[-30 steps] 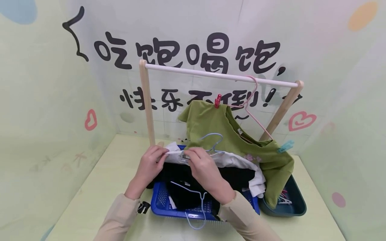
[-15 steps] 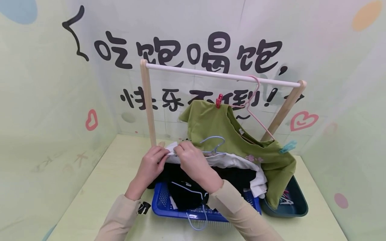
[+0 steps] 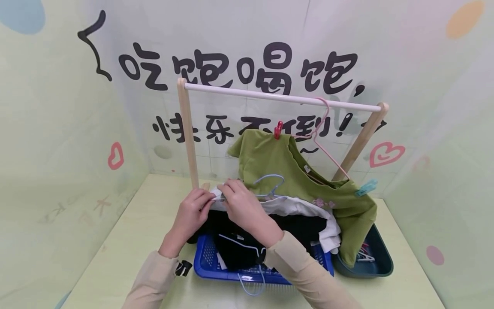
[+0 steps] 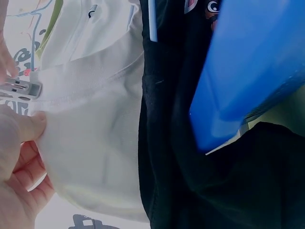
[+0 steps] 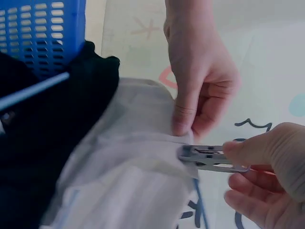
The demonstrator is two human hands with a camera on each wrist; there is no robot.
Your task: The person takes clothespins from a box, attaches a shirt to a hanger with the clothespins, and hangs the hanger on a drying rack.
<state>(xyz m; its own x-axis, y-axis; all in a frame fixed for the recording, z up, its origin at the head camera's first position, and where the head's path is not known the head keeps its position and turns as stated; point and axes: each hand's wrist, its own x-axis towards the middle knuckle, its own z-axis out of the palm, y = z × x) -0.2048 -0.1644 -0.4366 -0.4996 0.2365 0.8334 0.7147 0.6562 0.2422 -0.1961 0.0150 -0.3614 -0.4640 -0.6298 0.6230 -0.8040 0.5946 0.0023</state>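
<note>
My left hand (image 3: 191,212) pinches the edge of a white garment (image 4: 95,143) between thumb and fingers. Close beside it, my right hand (image 3: 243,208) grips a grey clothes peg (image 5: 209,156) by its handle end, and the peg's tip overlaps the garment's edge. A blue clothes hanger (image 3: 273,191) sits at the white garment, its hook sticking up. Black cloth (image 3: 297,225) lies just in front, with a second blue hanger (image 3: 251,246) on it. Behind hangs a green T-shirt (image 3: 266,159).
A pink hanger (image 3: 328,150) hangs from the rack's white rod (image 3: 247,92); a red peg (image 3: 278,130) and a teal peg (image 3: 366,188) are on the green T-shirt. The blue basket (image 3: 204,257) stands in front, a dark green bin (image 3: 380,268) with pegs at right, a black clip (image 3: 183,268) at left.
My right hand has moved left with the peg along the white garment, up to my left hand. The left hand keeps its pinch in nearly the same place.
</note>
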